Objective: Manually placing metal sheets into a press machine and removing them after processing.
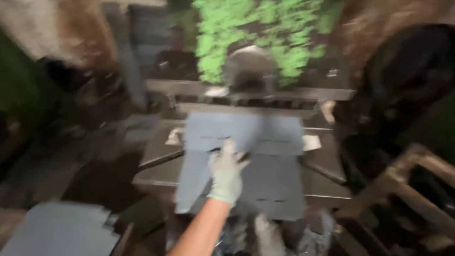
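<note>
Left hand (226,172), gloved, flat on grey slab (246,165) atop metal bench (322,177), fingers spread, grasping nothing. Right hand (272,247) low, blurred, grip unclear. Best press evenly, keep slab square.

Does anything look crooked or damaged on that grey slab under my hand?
The picture is too blurred to judge damage. The grey slab lies roughly square on the metal frame, left hand flat on it; nothing stands out.

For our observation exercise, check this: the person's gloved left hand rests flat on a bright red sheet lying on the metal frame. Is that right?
Not quite. In the head view the sheet is grey, not red. The gloved left hand does rest on it, over the metal frame.
</note>
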